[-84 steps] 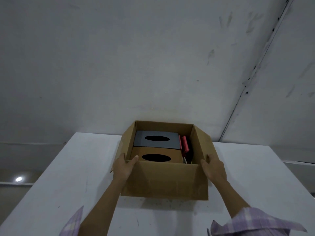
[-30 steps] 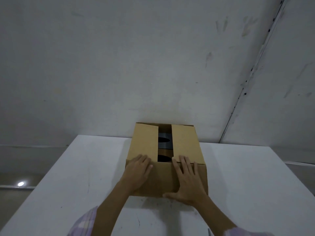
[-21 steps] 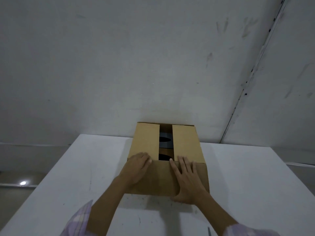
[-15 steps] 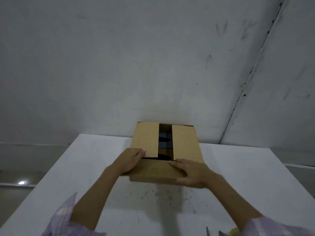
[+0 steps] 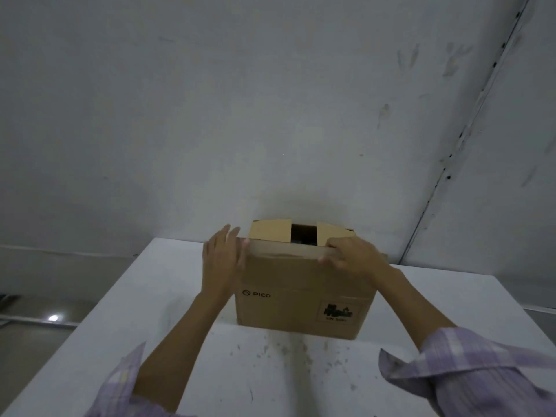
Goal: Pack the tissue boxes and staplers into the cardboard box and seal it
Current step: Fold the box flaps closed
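Observation:
A brown cardboard box printed "PICO" stands on the white table. Its two side flaps are folded in and leave a dark gap in the middle. The tissue boxes and staplers inside are hidden. My left hand lies with straight fingers flat against the box's upper left corner. My right hand curls its fingers over the top front edge near the right corner, gripping the near flap.
A grey wall rises right behind the box, with a vertical seam on the right. The table's left edge drops to a dim floor with a small light spot. Specks of dirt mark the tabletop in front of the box.
The open box had its side flaps folded in. The near flap, which hung down the front, has come up to the top edge. Both hands moved from the front up to the top corners.

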